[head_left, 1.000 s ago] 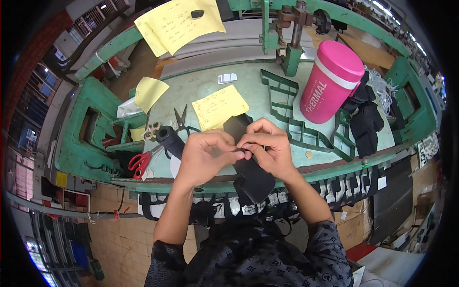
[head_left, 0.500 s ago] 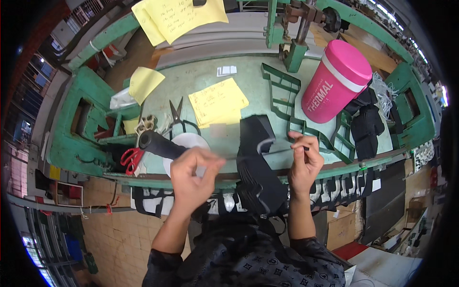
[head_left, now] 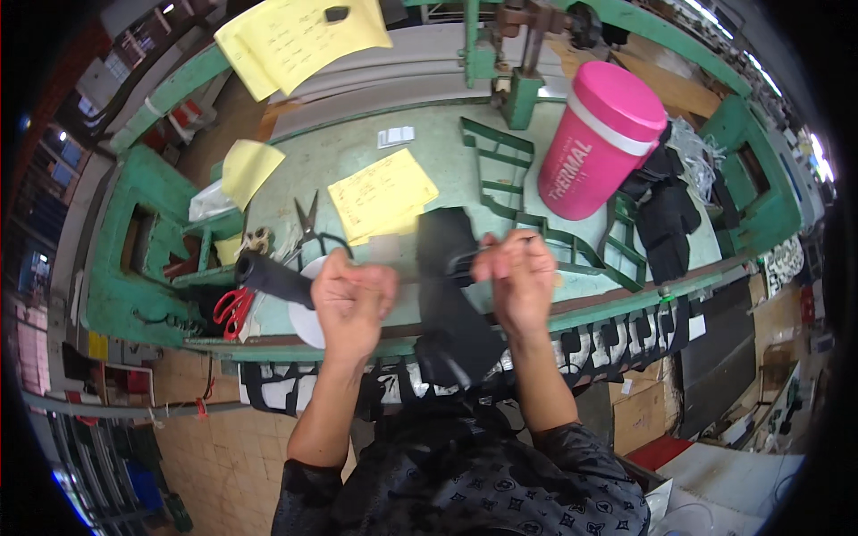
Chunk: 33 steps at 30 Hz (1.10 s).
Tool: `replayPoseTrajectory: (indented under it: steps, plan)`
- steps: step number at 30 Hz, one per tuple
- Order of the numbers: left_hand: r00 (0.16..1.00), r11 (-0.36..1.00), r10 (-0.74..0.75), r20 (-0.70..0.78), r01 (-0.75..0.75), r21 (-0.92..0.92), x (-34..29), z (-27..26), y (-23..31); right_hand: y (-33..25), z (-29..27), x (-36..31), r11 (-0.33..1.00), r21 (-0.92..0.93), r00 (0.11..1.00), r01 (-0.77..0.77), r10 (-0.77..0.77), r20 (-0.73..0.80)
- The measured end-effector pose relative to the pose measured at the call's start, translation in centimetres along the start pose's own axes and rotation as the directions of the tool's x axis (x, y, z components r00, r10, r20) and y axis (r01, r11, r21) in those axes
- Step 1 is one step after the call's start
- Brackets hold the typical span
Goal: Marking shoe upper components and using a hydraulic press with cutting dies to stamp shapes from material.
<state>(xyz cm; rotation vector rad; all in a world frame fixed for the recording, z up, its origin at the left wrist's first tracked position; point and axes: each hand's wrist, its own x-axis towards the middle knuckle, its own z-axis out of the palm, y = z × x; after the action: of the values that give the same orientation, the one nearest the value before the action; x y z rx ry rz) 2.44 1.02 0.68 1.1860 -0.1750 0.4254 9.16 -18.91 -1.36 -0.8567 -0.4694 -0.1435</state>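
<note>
A stack of black fabric pieces (head_left: pixel 460 326) lies across the table's front edge, between my two hands. My right hand (head_left: pixel 520 281) is at the stack's right side, its fingers curled together and smeared by motion. A thin dark loop shows beside those fingertips, too blurred to tell whether they grip it. My left hand (head_left: pixel 351 299) is just left of the stack, fingers bent and blurred; nothing can be made out in it. A black roll (head_left: pixel 275 279) lies by the left hand, over a white disc (head_left: pixel 308 313).
Dark-handled scissors (head_left: pixel 313 228), red-handled scissors (head_left: pixel 234 311) and yellow handwritten notes (head_left: pixel 384 196) lie on the green table. Green cutting-die frames (head_left: pixel 500 165) and a large pink jug (head_left: pixel 601 143) stand at right. More black pieces (head_left: pixel 666 223) are piled beyond the jug.
A thin strip was stretched between my hands across the stack; it no longer shows stretched. My right hand has moved left to the stack. The view has shifted slightly.
</note>
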Motion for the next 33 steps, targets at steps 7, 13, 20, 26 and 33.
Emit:
replayPoseTrajectory:
  steps: [7,13,20,26,33]
  plan:
    - [0.979,0.927,0.136,-0.150,-0.072,0.369,1.0,1.3,-1.2,1.2,3.5,-2.7,0.843,-0.483,0.972,0.235,-0.201,0.122]
    - [0.995,0.859,-0.094,-0.043,0.102,0.501,5.2,0.8,1.2,1.0,2.3,0.0,0.805,-0.566,0.964,0.180,-0.030,0.264]
    - [0.919,0.875,-0.210,0.334,0.024,0.483,7.1,0.8,2.4,0.3,0.1,2.3,0.798,-0.585,0.895,0.146,0.145,0.421]
    - [0.957,0.888,-0.243,0.160,0.153,0.434,5.9,4.6,1.6,1.9,-0.6,1.0,0.798,-0.558,0.938,0.228,-0.026,0.346]
    - [0.831,0.486,0.267,0.488,-0.553,0.676,-0.9,5.6,10.7,1.3,-0.9,0.9,0.906,-0.423,0.980,-0.015,0.098,0.174]
